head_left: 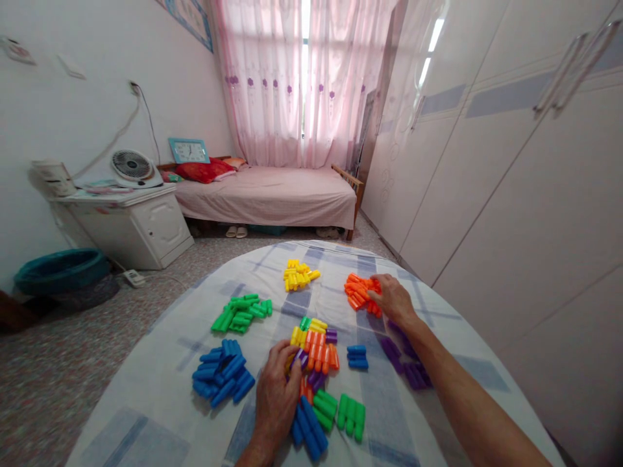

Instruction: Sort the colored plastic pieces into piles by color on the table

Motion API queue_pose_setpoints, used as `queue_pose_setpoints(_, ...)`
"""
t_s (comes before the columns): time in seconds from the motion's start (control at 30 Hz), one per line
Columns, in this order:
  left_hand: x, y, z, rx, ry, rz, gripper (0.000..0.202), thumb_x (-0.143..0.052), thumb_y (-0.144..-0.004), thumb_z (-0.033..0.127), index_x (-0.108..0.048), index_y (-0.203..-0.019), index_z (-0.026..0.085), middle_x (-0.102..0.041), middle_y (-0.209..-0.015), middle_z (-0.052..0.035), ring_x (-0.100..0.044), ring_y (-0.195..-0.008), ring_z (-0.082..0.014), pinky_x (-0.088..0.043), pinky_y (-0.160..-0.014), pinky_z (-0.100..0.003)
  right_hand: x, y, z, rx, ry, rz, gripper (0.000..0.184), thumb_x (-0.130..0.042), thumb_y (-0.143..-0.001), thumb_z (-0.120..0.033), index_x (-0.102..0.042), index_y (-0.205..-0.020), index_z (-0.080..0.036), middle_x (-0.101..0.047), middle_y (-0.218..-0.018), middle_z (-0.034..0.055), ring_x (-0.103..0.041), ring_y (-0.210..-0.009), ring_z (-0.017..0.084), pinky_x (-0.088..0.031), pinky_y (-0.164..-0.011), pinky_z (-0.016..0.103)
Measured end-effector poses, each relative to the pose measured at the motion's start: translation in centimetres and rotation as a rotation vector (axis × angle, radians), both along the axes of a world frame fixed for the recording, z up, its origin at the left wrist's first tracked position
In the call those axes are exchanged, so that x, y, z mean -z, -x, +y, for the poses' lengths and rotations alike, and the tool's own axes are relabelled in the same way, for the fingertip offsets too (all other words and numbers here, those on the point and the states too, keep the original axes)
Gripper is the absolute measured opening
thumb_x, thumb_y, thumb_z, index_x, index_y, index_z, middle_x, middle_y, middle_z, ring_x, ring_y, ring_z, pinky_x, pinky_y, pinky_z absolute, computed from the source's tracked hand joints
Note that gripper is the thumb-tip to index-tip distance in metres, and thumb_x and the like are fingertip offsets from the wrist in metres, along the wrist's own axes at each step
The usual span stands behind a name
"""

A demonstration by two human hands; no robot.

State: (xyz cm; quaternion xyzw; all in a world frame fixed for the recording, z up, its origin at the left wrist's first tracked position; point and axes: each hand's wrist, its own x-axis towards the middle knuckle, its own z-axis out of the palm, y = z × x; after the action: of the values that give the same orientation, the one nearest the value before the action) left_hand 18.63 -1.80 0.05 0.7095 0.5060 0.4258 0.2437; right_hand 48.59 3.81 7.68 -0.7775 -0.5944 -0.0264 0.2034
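Observation:
My left hand (278, 389) is curled at the left side of a mixed group of tube-shaped plastic blocks. Its thumb and fingers close around a purple block (300, 358), beside joined orange blocks (318, 350) and yellow blocks (298, 336). Below it lie long blue blocks (309, 429) and green blocks (325, 408). My right hand (393, 298) reaches across to the orange pile (357, 292), with bent fingertips on an orange block at its right edge. The undersides of those fingers are hidden. Purple blocks (415, 375) lie partly behind my right forearm.
A yellow pile (298, 276), a green pile (238, 314) and a blue pile (222, 371) lie around the round table (160, 363) with its checked cloth. Three blue blocks (357, 357) lie right of centre. A bed (277, 194) stands beyond, wardrobes (487, 149) on the right.

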Motion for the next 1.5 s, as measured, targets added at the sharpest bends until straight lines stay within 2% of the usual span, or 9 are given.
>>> queue_pose_setpoints(0.23, -0.3, -0.1, -0.2, -0.002, 0.030, 0.006, 0.025, -0.045, -0.084, 0.025, -0.064, -0.100, 0.020, -0.059, -0.115, -0.0085, -0.057, -0.108, -0.0221, -0.047, -0.095, -0.040, 0.2, 1.1, 0.4, -0.118, -0.021, 0.001, 0.033, -0.052, -0.083, -0.025, -0.060, -0.114, -0.017, -0.057, -0.121, 0.0102, -0.052, -0.110, 0.021, -0.039, -0.094, 0.033)
queue_pose_setpoints(0.43, -0.4, -0.2, -0.2, 0.002, 0.047, 0.001, 0.024, -0.044, -0.086, 0.026, -0.063, -0.099, 0.020, -0.058, -0.115, -0.0084, -0.056, -0.109, -0.0220, -0.045, -0.097, -0.040, 0.8, 6.9, -3.1, -0.649, 0.108, 0.335, 0.030, -0.059, -0.080, -0.028, -0.062, -0.110, -0.024, -0.061, -0.113, 0.0045, -0.056, -0.104, 0.018, -0.044, -0.090, 0.032)
queue_pose_setpoints(0.57, -0.3, -0.1, -0.2, 0.017, 0.030, -0.014, 0.024, -0.044, -0.085, 0.025, -0.064, -0.099, 0.020, -0.058, -0.115, -0.0082, -0.056, -0.110, -0.0222, -0.045, -0.097, -0.041, 1.1, 10.6, -4.8, -0.722, 0.137, 0.303, 0.045, -0.066, -0.073, -0.033, -0.059, -0.116, -0.022, -0.059, -0.116, 0.0071, -0.054, -0.106, 0.021, -0.042, -0.092, 0.034)
queue_pose_setpoints(0.67, -0.1, 0.0, -0.1, 0.025, 0.021, -0.015, 0.024, -0.045, -0.086, 0.026, -0.064, -0.099, 0.020, -0.058, -0.114, -0.0082, -0.056, -0.110, -0.0226, -0.045, -0.097, -0.041, 1.6, 12.3, -5.5, -0.649, 0.105, 0.237, 0.053, -0.069, -0.070, -0.035, -0.056, -0.118, -0.021, -0.058, -0.114, 0.0081, -0.053, -0.105, 0.023, -0.041, -0.093, 0.036)
queue_pose_setpoints(0.8, 0.0, 0.1, 0.0, 0.022, 0.024, -0.007, 0.024, -0.045, -0.086, 0.028, -0.064, -0.098, 0.021, -0.059, -0.114, -0.0077, -0.056, -0.110, -0.0225, -0.045, -0.097, -0.041, 2.5, 13.1, -6.1, -0.524, 0.058, 0.292, 0.042, -0.063, -0.072, -0.025, -0.056, -0.114, -0.019, -0.058, -0.103, 0.0060, -0.053, -0.097, 0.020, -0.043, -0.087, 0.033)
queue_pose_setpoints(1.1, -0.1, 0.0, 0.0, 0.009, 0.032, 0.000, 0.024, -0.046, -0.085, 0.030, -0.065, -0.095, 0.021, -0.059, -0.115, -0.0072, -0.057, -0.109, -0.0225, -0.047, -0.095, -0.040, 2.3, 11.4, -6.8, -0.406, -0.016, 0.722, 0.023, -0.052, -0.073, -0.018, -0.057, -0.096, -0.019, -0.062, -0.089, 0.0012, -0.057, -0.075, 0.013, -0.048, -0.071, 0.026)
queue_pose_setpoints(1.2, -0.2, 0.0, -0.1, 0.005, 0.040, 0.018, 0.024, -0.045, -0.085, 0.028, -0.065, -0.096, 0.020, -0.058, -0.116, -0.0076, -0.058, -0.107, -0.0222, -0.047, -0.095, -0.040, 2.2, 9.0, -6.5, -0.358, -0.060, 0.793, 0.024, -0.051, -0.077, -0.028, -0.057, -0.098, -0.020, -0.065, -0.090, 0.0013, -0.060, -0.075, 0.014, -0.050, -0.070, 0.027)
queue_pose_setpoints(1.33, -0.3, 0.0, -0.1, 0.008, 0.044, 0.034, 0.024, -0.044, -0.085, 0.027, -0.064, -0.096, 0.020, -0.058, -0.116, -0.0074, -0.058, -0.107, -0.0215, -0.047, -0.095, -0.039, 1.7, 3.2, -4.8, -0.070, -0.192, 0.643, 0.032, -0.050, -0.077, -0.037, -0.059, -0.101, -0.019, -0.068, -0.096, 0.0038, -0.063, -0.080, 0.016, -0.051, -0.074, 0.028)
queue_pose_setpoints(1.5, -0.2, -0.1, -0.1, -0.004, 0.029, 0.026, 0.023, -0.046, -0.085, 0.029, -0.065, -0.094, 0.021, -0.059, -0.114, -0.0068, -0.059, -0.106, -0.0217, -0.047, -0.094, -0.039, 1.1, -3.8, -1.8, 0.190, -0.218, 0.511, 0.034, -0.048, -0.075, -0.032, -0.063, -0.101, -0.015, -0.068, -0.101, 0.0098, -0.063, -0.084, 0.020, -0.049, -0.079, 0.034)
